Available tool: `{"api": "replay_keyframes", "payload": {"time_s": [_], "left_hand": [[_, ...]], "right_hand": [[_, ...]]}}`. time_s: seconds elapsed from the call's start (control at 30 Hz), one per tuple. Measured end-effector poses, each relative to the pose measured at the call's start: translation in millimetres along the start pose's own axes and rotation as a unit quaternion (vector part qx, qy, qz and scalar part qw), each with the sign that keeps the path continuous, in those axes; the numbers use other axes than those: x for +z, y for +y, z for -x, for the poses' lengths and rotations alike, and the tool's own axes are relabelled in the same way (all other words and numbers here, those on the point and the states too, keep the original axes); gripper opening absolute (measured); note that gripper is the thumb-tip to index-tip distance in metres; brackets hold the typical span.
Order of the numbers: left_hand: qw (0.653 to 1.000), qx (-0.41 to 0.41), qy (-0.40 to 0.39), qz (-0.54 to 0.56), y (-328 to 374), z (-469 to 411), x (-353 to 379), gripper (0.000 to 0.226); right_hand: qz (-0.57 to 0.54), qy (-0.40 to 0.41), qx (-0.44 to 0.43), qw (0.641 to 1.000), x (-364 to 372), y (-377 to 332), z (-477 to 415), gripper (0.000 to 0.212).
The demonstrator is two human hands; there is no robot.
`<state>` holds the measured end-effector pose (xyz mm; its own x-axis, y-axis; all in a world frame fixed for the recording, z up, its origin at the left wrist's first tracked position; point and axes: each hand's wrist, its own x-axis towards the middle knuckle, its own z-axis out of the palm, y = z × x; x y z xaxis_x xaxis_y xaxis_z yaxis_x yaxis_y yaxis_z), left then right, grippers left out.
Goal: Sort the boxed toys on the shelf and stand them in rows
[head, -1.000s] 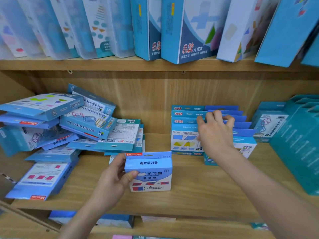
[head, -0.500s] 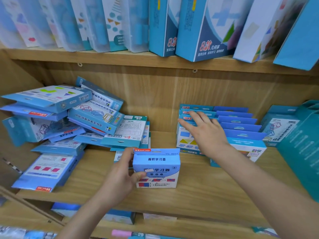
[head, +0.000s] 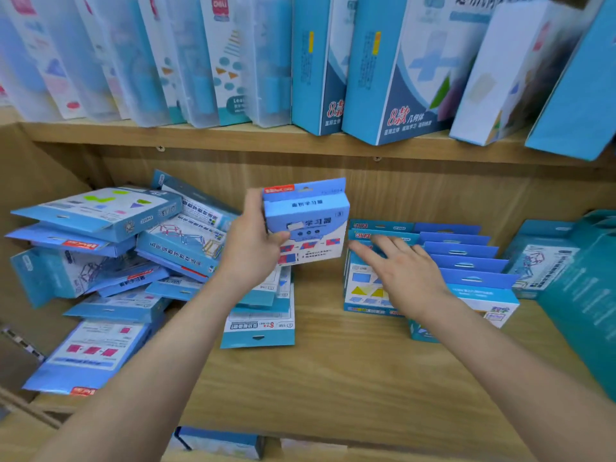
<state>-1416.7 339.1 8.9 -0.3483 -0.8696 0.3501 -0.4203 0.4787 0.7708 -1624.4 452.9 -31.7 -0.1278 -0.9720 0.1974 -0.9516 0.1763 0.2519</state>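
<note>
Head view shows our left hand (head: 248,248) pinching a blue toy box (head: 308,221) by its left edge, thumb across the printed face, held upright in the air above the shelf (head: 350,371). Our right hand (head: 405,275) is spread flat, fingers extended, resting against the front of the standing rows (head: 433,261) to the right.

Risks, in our judgement. The grip takes only one edge of the box, so the free side could swing or the box could slip during placement. The rows stand on end and lean on one another; a push from the incoming box, or release of the bracing hand too soon, could tip them like dominoes. The loose pile (head: 110,248) at left is stacked askew and sits close beside our left forearm; a brush from the arm could slide boxes off the shelf edge. A flat box (head: 258,321) lies between pile and rows, where it may obstruct a new row.

Contents: every box appears closed; we cannot see what is inside. The shelf above carries taller upright boxes (head: 400,78).
</note>
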Motion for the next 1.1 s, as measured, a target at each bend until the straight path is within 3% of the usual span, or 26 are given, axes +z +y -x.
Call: {"api": "replay_keyframes", "payload": {"time_s": [0.23, 0.37, 0.47, 0.6, 0.7, 0.8, 0.93, 1.03, 1.1], "left_hand": [[0.998, 0.005, -0.020, -0.054, -8.3, -32.8, 40.8, 0.040], [0.998, -0.012, -0.034, -0.043, -13.1, -41.3, 46.1, 0.039], [0.998, -0.013, -0.040, -0.038, -19.8, -44.1, 49.3, 0.038], [0.998, -0.037, -0.057, -0.016, -30.6, -43.1, 56.9, 0.035], [0.997, -0.053, -0.063, 0.015, -34.1, -45.9, 58.5, 0.034], [0.997, -0.051, -0.053, 0.018, -38.0, -46.3, 59.8, 0.036], [0.995, 0.000, 0.044, -0.091, -33.4, -43.6, 58.0, 0.052], [0.987, 0.092, 0.118, -0.067, -21.0, -23.6, 60.7, 0.063], [0.994, 0.093, 0.060, -0.026, -11.8, 0.6, 72.2, 0.050]], "right_hand": [[-0.050, 0.016, 0.004, 0.999, -3.0, 2.2, 5.1, 0.091], [-0.122, 0.101, 0.069, 0.985, -9.9, 25.8, 22.8, 0.071], [-0.212, 0.137, 0.195, 0.948, -16.9, 63.8, 39.1, 0.066], [-0.366, 0.041, 0.327, 0.870, -18.4, 104.8, 51.3, 0.073], [-0.418, -0.007, 0.341, 0.842, -7.2, 113.0, 53.1, 0.076], [-0.434, -0.003, 0.350, 0.830, 3.1, 110.0, 52.0, 0.071], [-0.477, 0.023, 0.357, 0.803, 2.0, 113.8, 52.2, 0.061], [-0.543, 0.040, 0.385, 0.745, 2.8, 124.1, 57.0, 0.053], [-0.594, 0.042, 0.398, 0.698, 5.3, 128.6, 61.0, 0.050]]}}
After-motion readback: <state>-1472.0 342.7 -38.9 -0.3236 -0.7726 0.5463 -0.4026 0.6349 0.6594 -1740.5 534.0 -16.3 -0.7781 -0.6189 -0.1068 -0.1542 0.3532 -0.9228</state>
